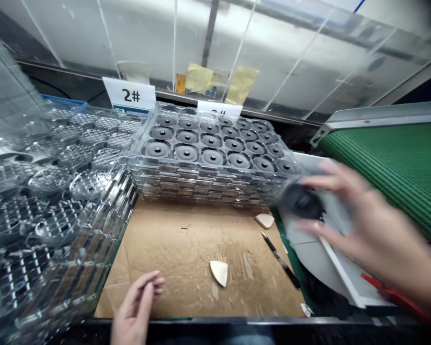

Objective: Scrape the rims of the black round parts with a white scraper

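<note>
While the right hand (359, 215) closes its grip on a dark round disc (302, 201) beside stacked clear trays (197, 182), the open left hand (136, 306) hangs over cardboard (179, 258) on the table (201, 322), near a green conveyor belt (388, 167).

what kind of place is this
Likely a factory assembly or packing station: stacked clear plastic trays of round black parts, a green ribbed conveyor belt, and a white "2#" label card.

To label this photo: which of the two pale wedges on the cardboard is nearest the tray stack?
The right-hand pale wedge just below the tray stack; the other pale wedge lies farther out on the cardboard.
</note>
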Demonstrator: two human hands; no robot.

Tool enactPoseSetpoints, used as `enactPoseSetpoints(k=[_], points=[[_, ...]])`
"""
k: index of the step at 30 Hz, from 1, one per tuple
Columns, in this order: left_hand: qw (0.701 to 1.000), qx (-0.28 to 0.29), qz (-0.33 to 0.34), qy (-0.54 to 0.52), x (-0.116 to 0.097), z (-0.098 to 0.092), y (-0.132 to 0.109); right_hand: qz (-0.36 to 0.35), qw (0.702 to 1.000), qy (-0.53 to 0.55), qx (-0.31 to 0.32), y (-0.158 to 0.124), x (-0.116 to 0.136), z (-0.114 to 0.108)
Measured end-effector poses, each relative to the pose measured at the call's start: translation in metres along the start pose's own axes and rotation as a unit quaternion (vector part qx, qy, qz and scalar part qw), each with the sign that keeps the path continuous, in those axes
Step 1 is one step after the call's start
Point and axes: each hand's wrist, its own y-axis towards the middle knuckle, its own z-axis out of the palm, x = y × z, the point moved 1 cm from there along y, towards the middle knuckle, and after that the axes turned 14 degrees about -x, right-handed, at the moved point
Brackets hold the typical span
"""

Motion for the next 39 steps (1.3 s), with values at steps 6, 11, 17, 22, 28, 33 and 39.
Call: enactPoseSetpoints(k=[6, 11, 17, 22, 28, 33, 39], points=[[0.906, 0.309, -0.180, -0.228, -0.004, 0.042, -0.047, 0.096, 0.921, 0.330, 0.182, -0.156, 0.099, 0.081], [0.875, 0.345, -0.285, -0.186, -0.003, 0.027, -0.045, 0.249, 0.895, 0.331, 0.168, -0.200, 0.129, 0.099], [0.873, 0.322, -0.309, -0.196, -0.007, 0.001, -0.044, 0.122, 0.909, 0.319, 0.239, -0.188, 0.141, 0.097], [0.850, 0.285, -0.337, -0.288, -0.011, -0.013, -0.045, 0.146, 0.952, 0.231, 0.138, -0.177, 0.100, 0.111], [0.858, 0.252, -0.307, -0.325, -0.021, -0.022, -0.048, 0.197, 0.955, 0.202, 0.092, -0.203, 0.072, 0.152], [0.887, 0.226, -0.273, -0.296, -0.025, -0.018, -0.055, 0.153, 0.940, 0.283, 0.112, -0.187, 0.085, 0.146], [0.906, 0.232, -0.229, -0.269, -0.033, 0.000, -0.067, 0.129, 0.924, 0.351, 0.079, -0.136, 0.126, 0.070]])
